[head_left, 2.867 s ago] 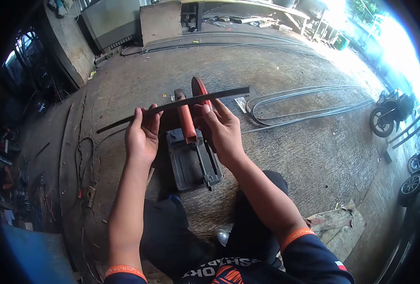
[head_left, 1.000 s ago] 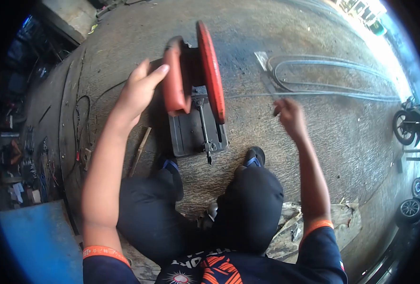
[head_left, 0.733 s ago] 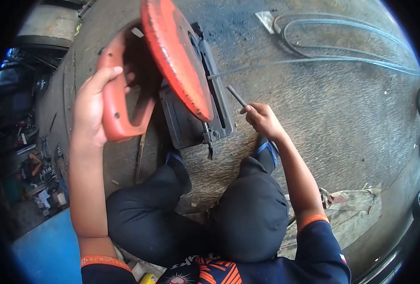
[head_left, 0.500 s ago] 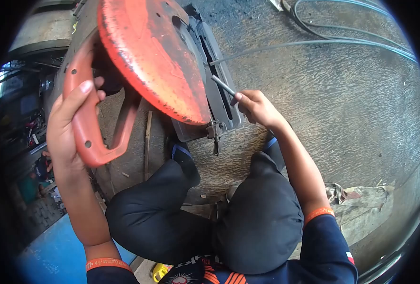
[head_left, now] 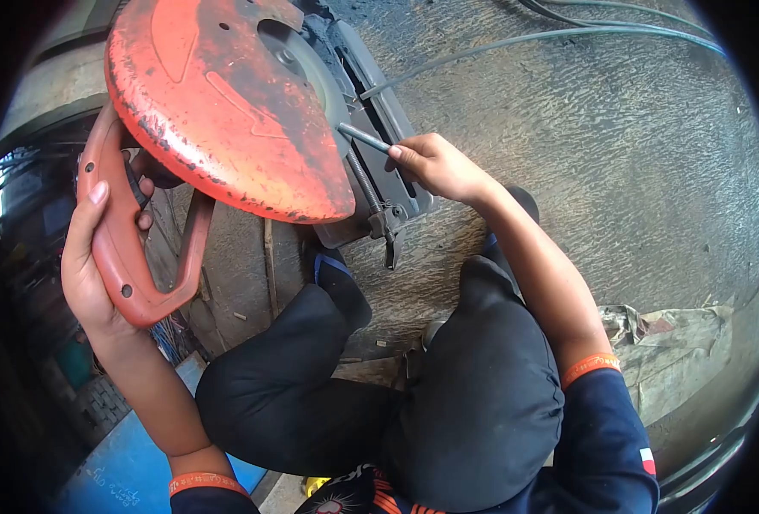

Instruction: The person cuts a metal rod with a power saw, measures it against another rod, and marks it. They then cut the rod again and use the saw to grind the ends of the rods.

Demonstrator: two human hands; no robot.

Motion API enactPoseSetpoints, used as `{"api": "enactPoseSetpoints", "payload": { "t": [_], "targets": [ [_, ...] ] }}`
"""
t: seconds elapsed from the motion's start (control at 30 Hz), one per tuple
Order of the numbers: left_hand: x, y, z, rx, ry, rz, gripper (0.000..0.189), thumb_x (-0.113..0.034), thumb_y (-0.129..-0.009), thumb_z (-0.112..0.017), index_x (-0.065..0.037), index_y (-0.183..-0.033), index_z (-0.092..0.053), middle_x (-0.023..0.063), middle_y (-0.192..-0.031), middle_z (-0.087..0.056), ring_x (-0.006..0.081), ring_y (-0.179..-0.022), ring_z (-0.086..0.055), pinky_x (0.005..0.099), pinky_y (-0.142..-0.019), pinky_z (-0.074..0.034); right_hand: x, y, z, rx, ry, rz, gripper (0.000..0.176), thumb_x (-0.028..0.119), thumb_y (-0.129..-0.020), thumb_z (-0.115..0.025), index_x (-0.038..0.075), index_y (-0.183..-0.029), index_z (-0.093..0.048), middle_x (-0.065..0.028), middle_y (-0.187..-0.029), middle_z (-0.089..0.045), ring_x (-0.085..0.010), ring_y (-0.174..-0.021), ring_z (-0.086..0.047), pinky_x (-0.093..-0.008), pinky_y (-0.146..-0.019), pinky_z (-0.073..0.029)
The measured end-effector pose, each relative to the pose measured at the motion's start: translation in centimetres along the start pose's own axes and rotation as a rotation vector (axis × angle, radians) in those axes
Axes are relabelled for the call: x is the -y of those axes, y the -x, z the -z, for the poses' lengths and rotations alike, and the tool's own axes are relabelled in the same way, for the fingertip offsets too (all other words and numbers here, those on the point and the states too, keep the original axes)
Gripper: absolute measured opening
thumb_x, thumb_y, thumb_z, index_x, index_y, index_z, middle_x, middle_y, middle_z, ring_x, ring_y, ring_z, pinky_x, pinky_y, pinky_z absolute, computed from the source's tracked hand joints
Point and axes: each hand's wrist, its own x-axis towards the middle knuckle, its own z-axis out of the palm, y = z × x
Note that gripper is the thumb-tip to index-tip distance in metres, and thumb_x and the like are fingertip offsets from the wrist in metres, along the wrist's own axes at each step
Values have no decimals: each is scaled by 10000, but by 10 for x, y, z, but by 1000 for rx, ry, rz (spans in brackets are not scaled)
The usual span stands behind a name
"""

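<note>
My left hand (head_left: pixel 88 265) is wrapped round the red handle (head_left: pixel 118 244) of a chop saw, fingers by the black trigger inside the loop. The saw's scuffed red blade guard (head_left: pixel 217 128) fills the upper left, with the grey cutting disc (head_left: pixel 318 77) showing at its right side. Pinched in my right hand (head_left: pixel 443 167) is a short metal rod (head_left: pixel 365 138), whose far end overlaps the disc's edge in this view. Below it, a screw clamp (head_left: pixel 386 224) sits at the near end of the saw's dark base (head_left: pixel 418 206).
A long thin rod (head_left: pixel 516 50) reaches from the upper right onto the saw base. My knees (head_left: pixel 473 403) are bent close to the saw. A crumpled cloth (head_left: pixel 670 343) lies on the worn floor at right, a blue panel (head_left: pixel 131 454) at lower left.
My right hand has moved the short rod left, bringing its end from beside the guard to the disc. The saw head and left hand appear further left as the view shifts.
</note>
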Motion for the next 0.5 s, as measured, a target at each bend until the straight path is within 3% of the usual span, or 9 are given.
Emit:
{"api": "enactPoseSetpoints", "payload": {
  "t": [0.23,0.3,0.5],
  "targets": [
    [1,-1,2,-4,-26,-36,476,-237,-929,-557,20,-1317,-457,127,-1102,-620,165,-910,-607,275,-745,-488,4,0,1,-70,198,6,360,305,-953,-554,-35,-908,-666,-100,-578,-578,-167,-530,-598,-364,-530,-472],
    [0,-1,2,-19,-41,-29,482,-239,-927,-560,23,-1319,-457,125,-1140,-613,168,-940,-612,282,-755,-489,4,0,-1,-110,277,42,324,281,-935,-572,-29,-932,-662,-168,-631,-615,-261,-580,-641,-400,-581,-490],
    [0,-1,4,-14,-49,-23,483,-241,-931,-556,26,-1320,-455,118,-1172,-605,177,-959,-611,287,-770,-487,17,7,-8,-208,332,79,259,236,-890,-613,-8,-954,-667,-214,-704,-627,-393,-697,-630,-427,-662,-496]
  ]
}}
